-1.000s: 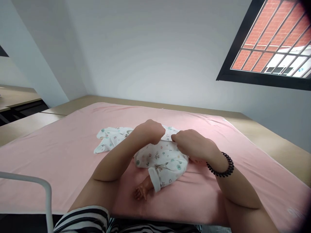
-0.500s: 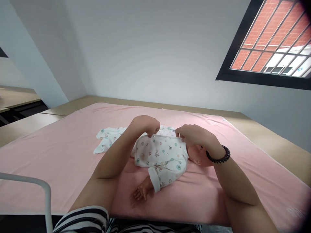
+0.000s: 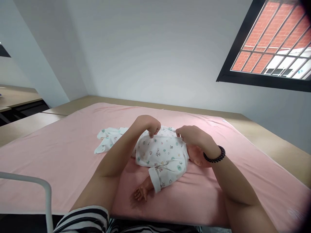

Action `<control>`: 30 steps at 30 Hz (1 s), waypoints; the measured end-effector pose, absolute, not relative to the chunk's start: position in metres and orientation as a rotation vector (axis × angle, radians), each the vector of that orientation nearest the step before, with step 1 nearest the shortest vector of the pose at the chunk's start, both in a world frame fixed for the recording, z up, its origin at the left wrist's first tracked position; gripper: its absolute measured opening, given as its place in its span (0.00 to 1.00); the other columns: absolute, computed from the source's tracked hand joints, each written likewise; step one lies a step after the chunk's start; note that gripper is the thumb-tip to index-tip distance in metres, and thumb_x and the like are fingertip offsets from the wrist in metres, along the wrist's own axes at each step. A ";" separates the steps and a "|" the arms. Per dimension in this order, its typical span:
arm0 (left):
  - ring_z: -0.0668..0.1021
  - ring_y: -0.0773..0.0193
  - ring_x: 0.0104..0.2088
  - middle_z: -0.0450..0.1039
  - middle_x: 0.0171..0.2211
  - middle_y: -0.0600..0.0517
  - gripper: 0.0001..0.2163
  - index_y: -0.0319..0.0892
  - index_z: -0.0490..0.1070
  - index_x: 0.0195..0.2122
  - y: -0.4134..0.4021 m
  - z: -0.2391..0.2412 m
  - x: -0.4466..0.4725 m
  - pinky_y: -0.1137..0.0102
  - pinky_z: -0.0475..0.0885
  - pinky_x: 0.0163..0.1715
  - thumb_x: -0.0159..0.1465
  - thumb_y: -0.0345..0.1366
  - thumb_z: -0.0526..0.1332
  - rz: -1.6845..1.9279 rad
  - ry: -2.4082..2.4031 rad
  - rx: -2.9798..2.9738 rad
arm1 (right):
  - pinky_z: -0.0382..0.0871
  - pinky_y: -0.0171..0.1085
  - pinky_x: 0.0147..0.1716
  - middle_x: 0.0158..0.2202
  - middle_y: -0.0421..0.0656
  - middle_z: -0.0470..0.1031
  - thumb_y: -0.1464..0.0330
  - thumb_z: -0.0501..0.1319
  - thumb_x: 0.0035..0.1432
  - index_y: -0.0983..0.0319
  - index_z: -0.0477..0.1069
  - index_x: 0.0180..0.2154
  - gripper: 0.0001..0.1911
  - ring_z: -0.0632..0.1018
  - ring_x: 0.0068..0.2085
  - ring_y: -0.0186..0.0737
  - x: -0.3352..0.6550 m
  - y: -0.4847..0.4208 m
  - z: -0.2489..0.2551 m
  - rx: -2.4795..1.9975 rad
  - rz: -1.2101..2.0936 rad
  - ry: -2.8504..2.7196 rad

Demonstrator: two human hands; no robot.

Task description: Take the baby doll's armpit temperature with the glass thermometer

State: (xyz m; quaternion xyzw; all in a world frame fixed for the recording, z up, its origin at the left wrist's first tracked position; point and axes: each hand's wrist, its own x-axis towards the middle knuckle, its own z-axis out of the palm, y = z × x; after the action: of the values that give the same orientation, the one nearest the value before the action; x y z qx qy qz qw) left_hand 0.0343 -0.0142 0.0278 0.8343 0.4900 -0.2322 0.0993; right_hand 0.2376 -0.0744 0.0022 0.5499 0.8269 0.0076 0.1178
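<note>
A baby doll [image 3: 194, 154] lies on its back, its head to the right and partly hidden behind my right wrist. It wears a white baby shirt [image 3: 161, 152] printed with small green and brown figures. My left hand [image 3: 149, 124] pinches the shirt's front edge near the doll's belly. Close to the collar, my right hand [image 3: 191, 134] has its fingers closed on the same edge. One doll hand [image 3: 141, 192] sticks out of the cuffed sleeve toward me. White printed trousers [image 3: 109, 137] cover the legs at the left, partly behind my left forearm.
A pink sheet [image 3: 73, 155] covers most of the wooden table [image 3: 272, 139]. Behind it rises a white wall, with a barred window [image 3: 267, 42] at the upper right. A white metal rail [image 3: 47, 194] stands at the lower left.
Both hands keep their hold on the shirt edge and have barely moved. The view has shifted very slightly.
</note>
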 end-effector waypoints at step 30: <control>0.76 0.53 0.44 0.78 0.45 0.47 0.31 0.44 0.76 0.40 0.105 -0.107 0.039 0.66 0.68 0.44 0.66 0.66 0.46 0.398 1.074 2.206 | 0.54 0.54 0.69 0.70 0.41 0.59 0.47 0.46 0.69 0.49 0.65 0.62 0.28 0.63 0.69 0.47 0.317 -0.013 -0.080 1.361 -2.469 2.714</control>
State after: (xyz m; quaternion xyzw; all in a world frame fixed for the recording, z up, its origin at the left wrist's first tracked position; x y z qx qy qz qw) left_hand 0.0391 0.1052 -0.1074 0.8401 0.4090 0.1516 0.3223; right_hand 0.3174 -0.0134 -0.0797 0.3223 0.6425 -0.5846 -0.3762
